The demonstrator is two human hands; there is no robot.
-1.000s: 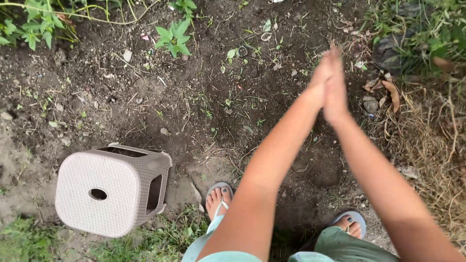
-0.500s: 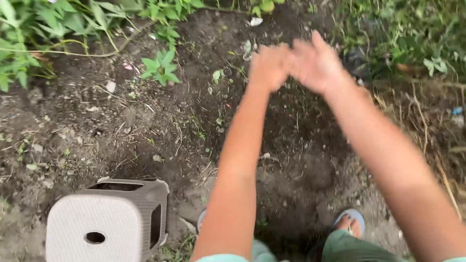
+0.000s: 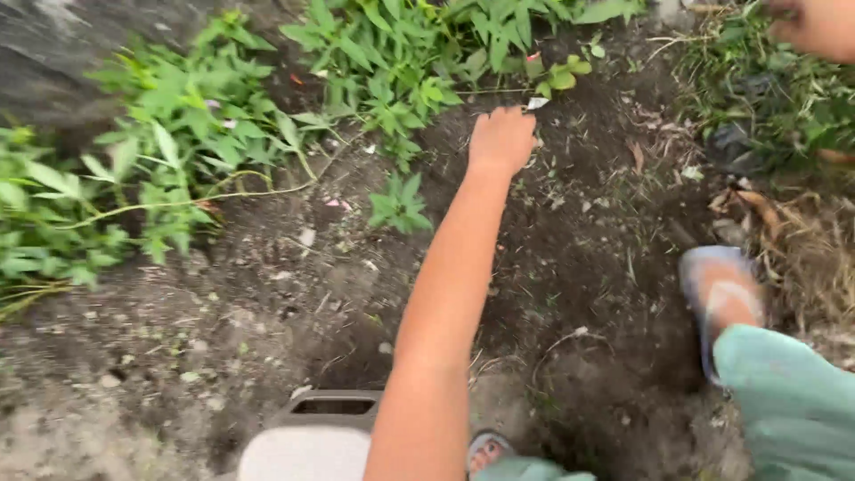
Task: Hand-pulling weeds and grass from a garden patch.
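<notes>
Since half a second ago the two hands, then blurred together over the dark soil, have come apart, and the view has swung up toward the plants. The left hand [image 3: 501,140] is stretched out at the end of a straight bare arm, fingers curled under into a loose fist, nothing visibly held; it hangs over the dark crumbly soil [image 3: 570,267] at the edge of the leafy green creeping plants [image 3: 392,53], with a small white scrap of litter [image 3: 537,103] just beside its knuckles. The right hand [image 3: 815,25] is well apart at the top right corner, cut off by the frame, so whether it is open or closed cannot be told. A lone small green seedling [image 3: 400,203] stands left of the forearm. A foot in a grey flip-flop [image 3: 717,298] is blurred on the right beside dry straw-coloured grass [image 3: 802,258]. The beige woven-pattern plastic stool [image 3: 312,436] sits at the bottom edge, partly behind the arm.
</notes>
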